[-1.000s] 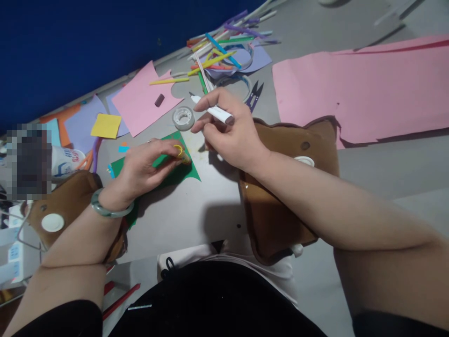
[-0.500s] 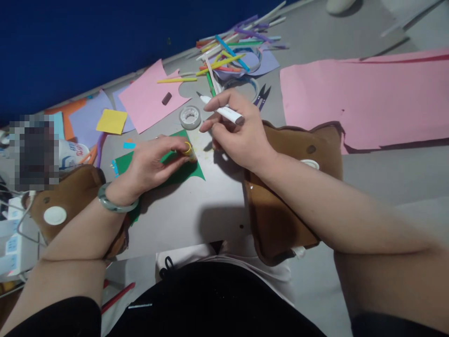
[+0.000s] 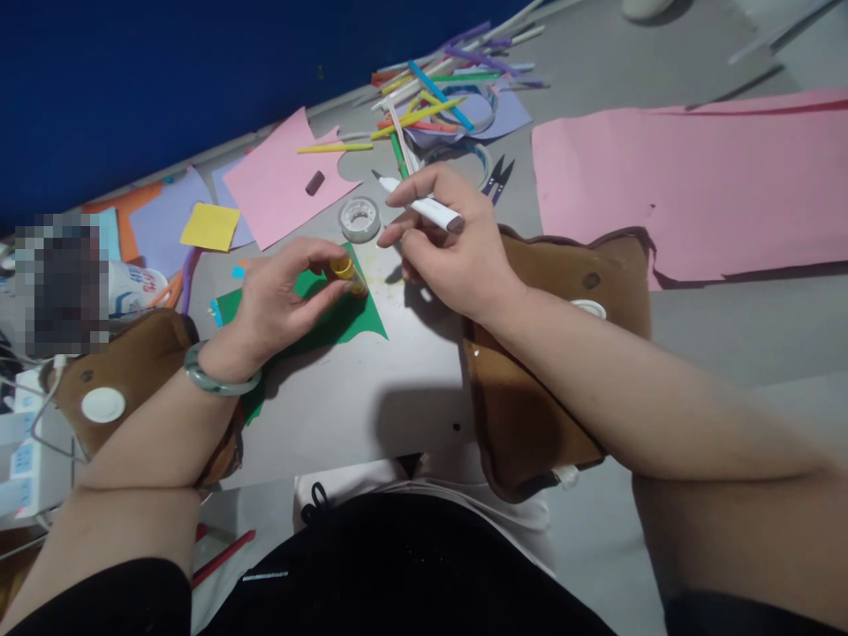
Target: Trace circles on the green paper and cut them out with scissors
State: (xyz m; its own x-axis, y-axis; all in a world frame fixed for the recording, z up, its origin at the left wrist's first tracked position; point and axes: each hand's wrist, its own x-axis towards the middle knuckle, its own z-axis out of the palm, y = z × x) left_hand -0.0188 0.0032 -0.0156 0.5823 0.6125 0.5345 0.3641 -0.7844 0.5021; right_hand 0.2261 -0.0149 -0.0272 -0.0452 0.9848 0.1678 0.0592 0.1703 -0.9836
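My left hand (image 3: pixel 284 287), a green bangle at its wrist, pinches a small yellow tube (image 3: pixel 350 272) between thumb and fingertips. The tube is tilted over the green paper (image 3: pixel 331 318), and I cannot tell whether its lower end touches the sheet. A white marker (image 3: pixel 434 214) rests in my right hand (image 3: pixel 457 252), its bare dark tip pointing up and left. Just left of the right hand lies a roll of clear tape (image 3: pixel 359 219). What looks like the marker's dark cap (image 3: pixel 315 184) sits on the pink paper (image 3: pixel 271 190).
Brown cushions (image 3: pixel 563 371) lie under my right forearm and beside my left. Behind the right hand are purple snips (image 3: pixel 498 181) and a pile of coloured sticks (image 3: pixel 430 97). A large pink sheet (image 3: pixel 695 194) spreads at right; a paper cup (image 3: pixel 136 290) lies at left.
The yellow tube has tilted in my left hand, its upper end swinging left so more of its side shows. The left fingers have shifted slightly left and up. My right hand has hardly moved.
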